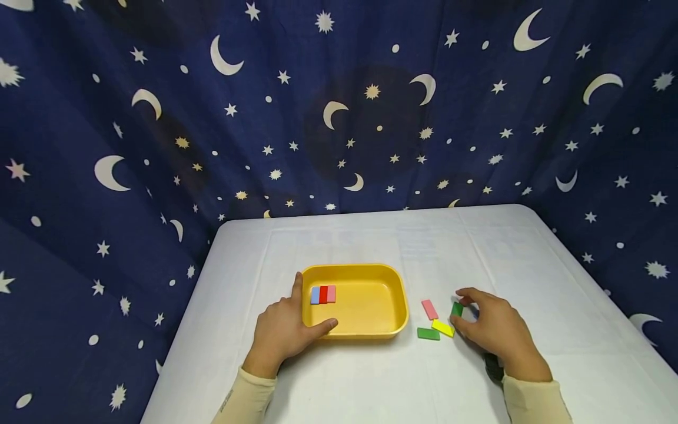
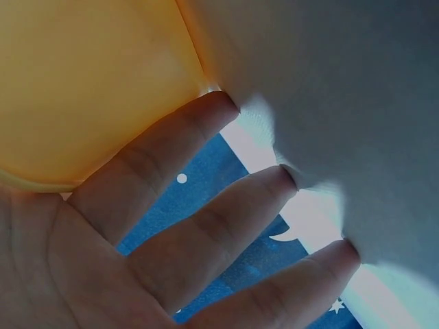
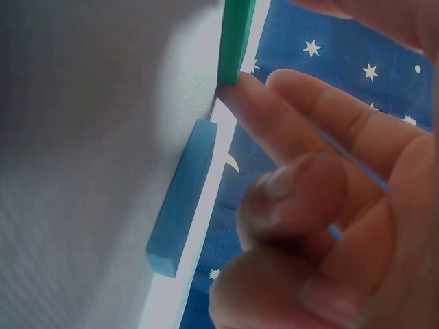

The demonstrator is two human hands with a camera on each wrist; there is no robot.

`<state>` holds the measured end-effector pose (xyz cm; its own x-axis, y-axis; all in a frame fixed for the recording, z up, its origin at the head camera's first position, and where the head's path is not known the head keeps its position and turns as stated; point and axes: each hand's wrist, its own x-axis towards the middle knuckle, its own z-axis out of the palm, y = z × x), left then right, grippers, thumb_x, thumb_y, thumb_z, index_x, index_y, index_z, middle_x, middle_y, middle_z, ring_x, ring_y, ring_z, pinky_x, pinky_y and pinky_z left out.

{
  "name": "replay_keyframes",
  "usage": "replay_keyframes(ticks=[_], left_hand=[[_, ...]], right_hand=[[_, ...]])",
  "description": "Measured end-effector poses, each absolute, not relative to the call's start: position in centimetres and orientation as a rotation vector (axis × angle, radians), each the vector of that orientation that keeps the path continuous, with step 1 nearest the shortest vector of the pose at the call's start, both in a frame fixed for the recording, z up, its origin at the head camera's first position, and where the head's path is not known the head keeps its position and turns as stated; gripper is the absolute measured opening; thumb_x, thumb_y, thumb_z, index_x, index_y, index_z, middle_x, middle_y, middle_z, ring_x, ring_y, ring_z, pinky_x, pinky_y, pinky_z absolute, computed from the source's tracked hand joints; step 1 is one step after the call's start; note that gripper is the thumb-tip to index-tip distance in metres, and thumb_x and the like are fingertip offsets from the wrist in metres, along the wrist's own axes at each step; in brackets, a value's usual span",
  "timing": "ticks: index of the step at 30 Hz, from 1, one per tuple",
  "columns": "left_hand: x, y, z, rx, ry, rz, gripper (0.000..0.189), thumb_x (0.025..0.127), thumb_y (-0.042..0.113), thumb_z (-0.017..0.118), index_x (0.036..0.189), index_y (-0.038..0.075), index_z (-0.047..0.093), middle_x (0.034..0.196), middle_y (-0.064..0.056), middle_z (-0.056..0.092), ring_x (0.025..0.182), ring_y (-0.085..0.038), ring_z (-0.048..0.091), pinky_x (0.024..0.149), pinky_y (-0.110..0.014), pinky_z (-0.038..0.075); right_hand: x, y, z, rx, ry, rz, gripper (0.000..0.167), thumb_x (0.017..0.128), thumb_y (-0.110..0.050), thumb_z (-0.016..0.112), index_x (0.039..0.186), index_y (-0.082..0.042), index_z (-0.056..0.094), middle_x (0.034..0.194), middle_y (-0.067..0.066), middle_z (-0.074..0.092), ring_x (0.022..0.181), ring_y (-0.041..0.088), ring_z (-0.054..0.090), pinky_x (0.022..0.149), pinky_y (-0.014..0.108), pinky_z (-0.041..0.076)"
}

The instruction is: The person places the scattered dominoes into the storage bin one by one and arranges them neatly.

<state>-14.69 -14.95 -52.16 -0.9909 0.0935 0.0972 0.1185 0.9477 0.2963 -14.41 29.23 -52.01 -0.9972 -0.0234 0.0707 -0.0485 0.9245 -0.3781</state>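
My left hand [image 1: 286, 324] rests against the front left corner of a yellow tray [image 1: 371, 334], its index finger along the left side and its thumb over the front rim. In the left wrist view, its other fingers stretch straight onto the tabletop beside the tray. With thumb and index finger, my right hand [image 1: 498, 327] pinches a green tile [image 1: 457, 309] at the tabletop. The right wrist view shows a blue tile [image 3: 182, 199] lying under that hand, hidden from the head view. Left of this hand lie a pink tile [image 1: 429, 310], a yellow tile [image 1: 442, 328] and another green tile [image 1: 428, 334].
Inside the tray, at its left, a light blue tile [image 1: 315, 295], a red tile [image 1: 323, 295] and a pink tile [image 1: 331, 294] lie side by side. A white cloth covers the table [image 1: 339, 241]. Behind hangs a dark blue curtain [image 1: 296, 165] with moons and stars.
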Motion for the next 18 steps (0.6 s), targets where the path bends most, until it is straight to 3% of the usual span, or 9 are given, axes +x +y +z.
replay_keyframes(ticks=[18], left_hand=[[-14.62,-14.97,-52.24,-0.164,-3.014,-0.456,0.144,0.065,0.108,0.042,0.168,0.010,0.023,0.072,-0.006,0.060,0.059,-0.022,0.058,0.048,-0.038,0.044]], right_hand=[[-14.38,29.23,-52.07,0.054,-3.037,0.602,0.067,0.077,-0.038,0.091,0.134,-0.011,0.069,0.124,0.013,0.073,0.119,0.045,0.063,0.091,0.068,0.048]])
